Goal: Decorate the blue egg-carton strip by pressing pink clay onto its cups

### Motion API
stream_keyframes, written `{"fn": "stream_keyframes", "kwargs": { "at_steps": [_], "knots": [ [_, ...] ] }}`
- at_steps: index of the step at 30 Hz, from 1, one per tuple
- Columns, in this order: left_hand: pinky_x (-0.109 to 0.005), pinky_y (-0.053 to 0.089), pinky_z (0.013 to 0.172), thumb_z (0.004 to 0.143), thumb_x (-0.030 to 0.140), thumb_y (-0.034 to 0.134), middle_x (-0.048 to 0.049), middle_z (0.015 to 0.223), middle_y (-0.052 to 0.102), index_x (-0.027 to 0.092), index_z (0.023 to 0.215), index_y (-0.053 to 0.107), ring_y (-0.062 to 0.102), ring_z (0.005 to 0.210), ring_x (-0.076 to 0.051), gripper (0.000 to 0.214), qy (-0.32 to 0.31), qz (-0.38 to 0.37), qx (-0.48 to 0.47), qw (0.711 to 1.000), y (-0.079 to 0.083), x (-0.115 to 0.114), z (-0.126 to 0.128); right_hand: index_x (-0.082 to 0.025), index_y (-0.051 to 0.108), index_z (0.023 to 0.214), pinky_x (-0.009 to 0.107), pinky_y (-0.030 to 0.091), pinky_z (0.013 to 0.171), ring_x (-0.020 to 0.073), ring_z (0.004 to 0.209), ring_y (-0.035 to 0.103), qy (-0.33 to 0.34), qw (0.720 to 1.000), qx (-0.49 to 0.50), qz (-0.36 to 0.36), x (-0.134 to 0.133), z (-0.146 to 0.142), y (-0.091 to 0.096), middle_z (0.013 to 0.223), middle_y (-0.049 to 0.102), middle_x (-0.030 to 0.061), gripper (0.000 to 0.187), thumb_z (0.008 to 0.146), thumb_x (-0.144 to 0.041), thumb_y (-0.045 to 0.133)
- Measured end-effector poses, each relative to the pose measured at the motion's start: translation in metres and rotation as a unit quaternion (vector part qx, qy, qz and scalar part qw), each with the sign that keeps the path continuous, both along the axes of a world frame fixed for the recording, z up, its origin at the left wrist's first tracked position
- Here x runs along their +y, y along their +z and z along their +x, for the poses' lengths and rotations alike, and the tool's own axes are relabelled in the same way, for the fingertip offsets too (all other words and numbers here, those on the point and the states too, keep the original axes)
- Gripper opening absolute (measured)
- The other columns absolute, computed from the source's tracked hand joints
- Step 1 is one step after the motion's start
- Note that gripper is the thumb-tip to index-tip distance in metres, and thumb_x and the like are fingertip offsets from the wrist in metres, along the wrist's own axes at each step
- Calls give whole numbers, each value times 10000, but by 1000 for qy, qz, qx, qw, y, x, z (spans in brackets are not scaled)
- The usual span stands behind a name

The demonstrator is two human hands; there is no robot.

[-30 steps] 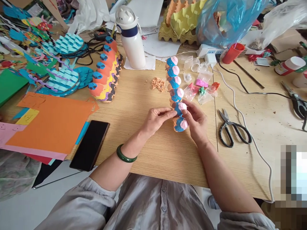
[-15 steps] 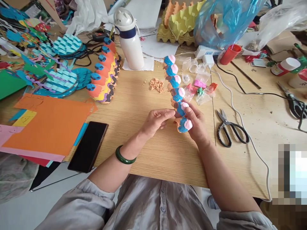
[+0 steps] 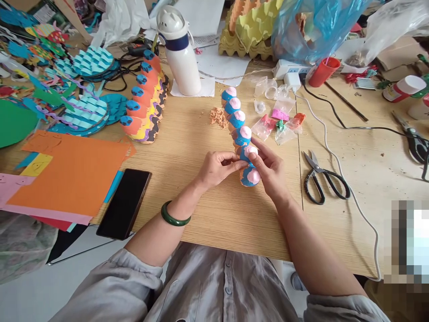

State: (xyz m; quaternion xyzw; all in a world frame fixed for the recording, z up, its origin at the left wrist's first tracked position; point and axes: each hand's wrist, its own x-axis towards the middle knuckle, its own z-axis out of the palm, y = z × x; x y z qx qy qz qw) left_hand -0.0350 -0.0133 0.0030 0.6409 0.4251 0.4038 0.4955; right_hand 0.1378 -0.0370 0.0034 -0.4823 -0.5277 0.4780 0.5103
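Note:
A strip of egg carton (image 3: 241,134), its bumps covered in blue with a pink blob on each, is held above the table between both hands. My right hand (image 3: 271,172) grips its near end from the right, thumb by a pink blob. From the left, my left hand (image 3: 219,167) pinches the strip's edge near the same end, thumb along the blue; some fingers are hidden behind it. Orange crumbs (image 3: 218,117) lie on the table beyond. Small plastic bags (image 3: 264,127) with pink, green and red bits lie to the right of the strip.
Black-handled scissors (image 3: 323,179) lie right of my right hand, beside a white cable (image 3: 357,197). Left are a painted carton piece (image 3: 147,103), a phone (image 3: 124,203) and orange paper (image 3: 70,174). A white bottle (image 3: 182,60) and egg trays (image 3: 254,29) stand at the back.
The strip has tilted, its far end coming lower and to the left, so the pink blobs face up more. Both hands keep hold of its near end.

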Motion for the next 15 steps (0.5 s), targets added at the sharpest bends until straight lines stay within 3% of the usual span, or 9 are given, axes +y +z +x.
{"fn": "stream_keyframes", "kwargs": {
  "at_steps": [4, 9, 15],
  "knots": [
    [-245, 245, 485, 745, 490, 831, 43, 511, 468, 156, 634, 733, 320, 510, -59, 366, 25, 9, -8, 1000, 2, -1, 2, -279, 608, 1425, 389, 609, 885, 244, 1029, 733, 0, 1000, 18, 2, 1, -1, -2, 1065, 791, 46, 656, 867, -608, 709],
    [-228, 345, 452, 780, 547, 784, -18, 705, 698, 163, 818, 804, 451, 502, -68, 387, -21, -101, -81, 991, 0, -1, 3, -282, 525, 1490, 399, 607, 913, 244, 1049, 742, -19, 997, 77, -5, 2, 0, -3, 1089, 792, 64, 716, 871, -588, 716],
    [-204, 359, 453, 774, 450, 815, -17, 731, 735, 177, 850, 825, 465, 525, -59, 283, -32, -106, -93, 990, 1, 1, 1, -272, 571, 1440, 393, 600, 906, 239, 1012, 740, -8, 997, 72, 6, 1, 2, 0, 1024, 788, 48, 659, 867, -552, 736]
  ]
}}
